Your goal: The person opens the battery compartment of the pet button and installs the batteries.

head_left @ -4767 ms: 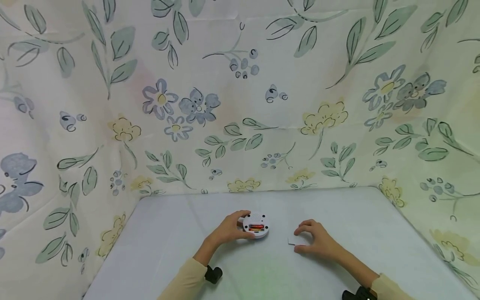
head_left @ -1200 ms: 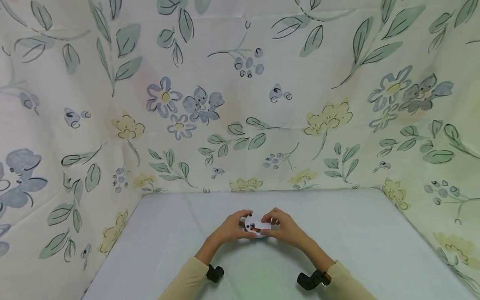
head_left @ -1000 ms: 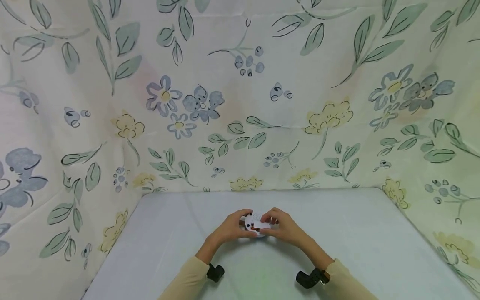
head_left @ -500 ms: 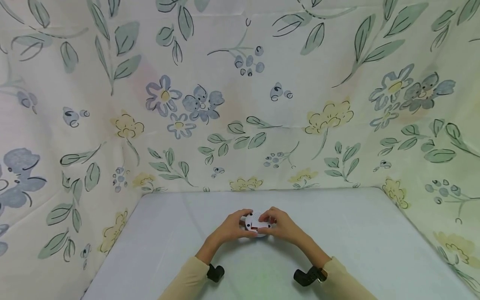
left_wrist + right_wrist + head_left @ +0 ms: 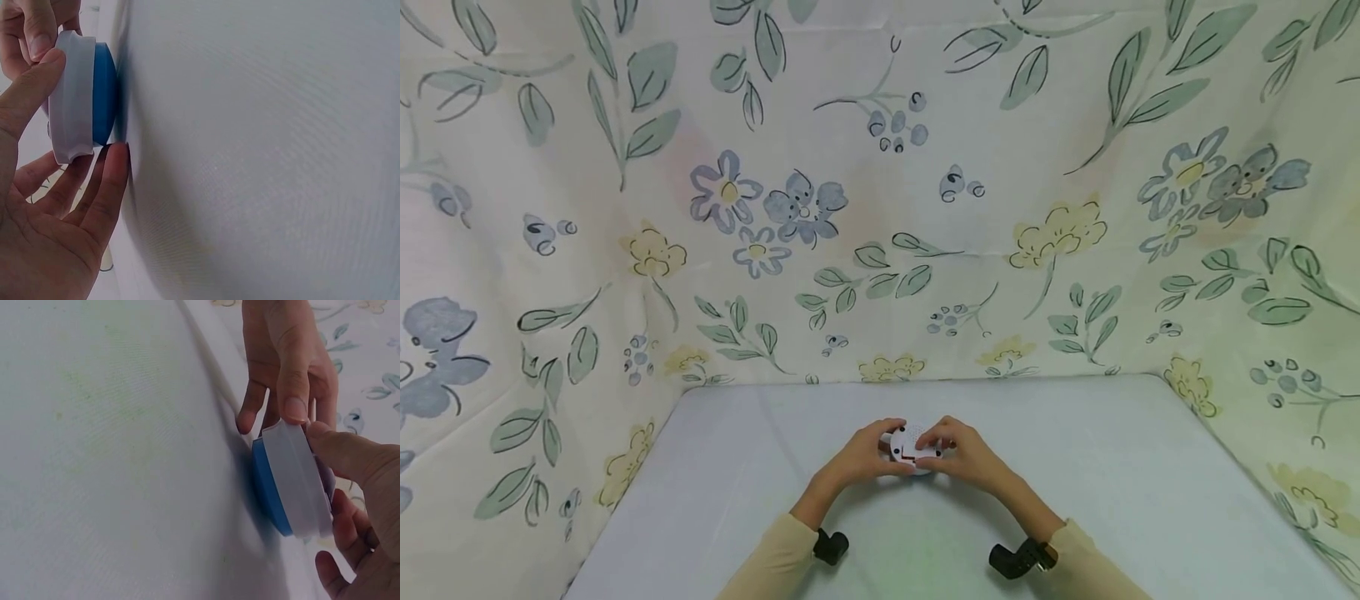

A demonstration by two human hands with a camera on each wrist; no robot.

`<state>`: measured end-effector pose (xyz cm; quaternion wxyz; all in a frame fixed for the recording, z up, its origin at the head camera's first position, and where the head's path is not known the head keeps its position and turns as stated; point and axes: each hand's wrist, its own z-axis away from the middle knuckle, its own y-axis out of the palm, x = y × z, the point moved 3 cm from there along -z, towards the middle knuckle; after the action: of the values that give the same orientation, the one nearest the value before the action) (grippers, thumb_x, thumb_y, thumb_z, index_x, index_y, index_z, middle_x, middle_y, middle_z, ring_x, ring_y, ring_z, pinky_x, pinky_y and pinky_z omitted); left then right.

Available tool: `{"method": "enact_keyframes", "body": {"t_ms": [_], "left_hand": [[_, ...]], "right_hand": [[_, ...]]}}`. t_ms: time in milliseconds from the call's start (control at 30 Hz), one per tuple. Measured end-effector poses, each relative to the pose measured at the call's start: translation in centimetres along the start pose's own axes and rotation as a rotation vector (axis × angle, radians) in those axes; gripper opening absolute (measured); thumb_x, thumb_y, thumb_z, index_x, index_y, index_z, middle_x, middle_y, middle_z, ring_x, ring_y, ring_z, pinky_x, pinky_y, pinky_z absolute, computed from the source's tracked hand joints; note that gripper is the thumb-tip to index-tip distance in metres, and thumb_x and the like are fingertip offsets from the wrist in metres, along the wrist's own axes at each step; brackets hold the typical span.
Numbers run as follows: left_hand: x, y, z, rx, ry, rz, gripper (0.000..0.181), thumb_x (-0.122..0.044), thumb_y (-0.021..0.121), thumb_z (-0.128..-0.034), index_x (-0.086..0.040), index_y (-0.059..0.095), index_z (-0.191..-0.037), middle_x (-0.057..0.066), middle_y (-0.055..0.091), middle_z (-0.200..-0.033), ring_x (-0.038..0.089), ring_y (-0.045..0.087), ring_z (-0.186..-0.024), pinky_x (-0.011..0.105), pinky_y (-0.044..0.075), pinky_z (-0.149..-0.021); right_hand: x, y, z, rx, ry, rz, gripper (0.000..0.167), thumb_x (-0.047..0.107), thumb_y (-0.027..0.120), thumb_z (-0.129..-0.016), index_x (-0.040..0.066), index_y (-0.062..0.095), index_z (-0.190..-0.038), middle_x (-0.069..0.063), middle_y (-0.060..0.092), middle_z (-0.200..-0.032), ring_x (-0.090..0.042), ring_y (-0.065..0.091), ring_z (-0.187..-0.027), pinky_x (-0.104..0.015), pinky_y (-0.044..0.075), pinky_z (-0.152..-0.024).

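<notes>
A round white device lies with its battery side up near the middle of the table. Its other side is a blue dome, seen in both wrist views close to the cloth. My left hand grips the device's left rim between thumb and fingers. From the right, my right hand pinches the small white battery cover and holds it over the battery opening. Only a thin red strip of the batteries shows along the cover's edge. The right fingers hide part of the cover and the device's right side.
The white cloth-covered table extends around both hands. A floral curtain hangs behind it and along both sides. Black wrist cameras sit on both wrists.
The right hand has brought the battery cover from the table at right onto the device. The cover has shifted left over the opening, hiding most of the batteries. The left hand keeps its grip.
</notes>
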<state>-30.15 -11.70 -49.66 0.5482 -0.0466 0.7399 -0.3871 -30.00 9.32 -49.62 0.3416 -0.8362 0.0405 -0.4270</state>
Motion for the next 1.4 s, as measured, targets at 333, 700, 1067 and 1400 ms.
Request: {"method": "enact_keyframes", "body": {"t_ms": [333,700,1067,1400], "left_hand": [[0.09,-0.03,0.02,-0.001,-0.001,-0.005,0.076,-0.026,0.085,-0.0858,0.002,0.049,-0.146,0.015,0.05,-0.147,0.03,0.064,-0.11,0.037,0.053,-0.092],[0.12,-0.1,0.16,0.005,-0.018,0.003,0.077,-0.027,0.085,-0.086,0.001,0.048,-0.147,0.015,0.049,-0.148,0.03,0.064,-0.111,0.039,0.053,-0.092],[-0.06,0.02,0.13,0.001,-0.016,-0.005,0.078,-0.027,0.086,-0.0858,0.003,0.048,-0.147,0.016,0.05,-0.147,0.031,0.064,-0.11,0.039,0.053,-0.091],[-0.28,0.02,0.07,-0.001,-0.005,-0.031,0.077,-0.029,0.085,-0.0864,0.002,0.048,-0.147,0.015,0.051,-0.146,0.029,0.064,-0.11,0.038,0.053,-0.092]], "right_hand": [[0.19,0.27,0.05,-0.014,-0.014,0.013,0.018,0.021,0.085,-0.085,0.014,0.077,-0.1,0.001,0.064,-0.095,-0.019,0.057,-0.086,-0.036,0.053,-0.074],[0.3,0.21,-0.28,0.026,0.004,0.032,0.019,0.026,0.085,-0.086,0.016,0.078,-0.099,0.005,0.063,-0.092,-0.016,0.055,-0.082,-0.031,0.05,-0.071],[0.52,0.2,-0.34,0.034,0.079,0.026,0.019,0.028,0.086,-0.085,0.017,0.078,-0.097,0.004,0.062,-0.091,-0.018,0.054,-0.082,-0.034,0.049,-0.071],[0.57,0.07,-0.55,0.029,0.11,0.012,0.018,0.026,0.087,-0.084,0.015,0.078,-0.096,0.003,0.063,-0.089,-0.02,0.054,-0.081,-0.032,0.046,-0.07]]}}
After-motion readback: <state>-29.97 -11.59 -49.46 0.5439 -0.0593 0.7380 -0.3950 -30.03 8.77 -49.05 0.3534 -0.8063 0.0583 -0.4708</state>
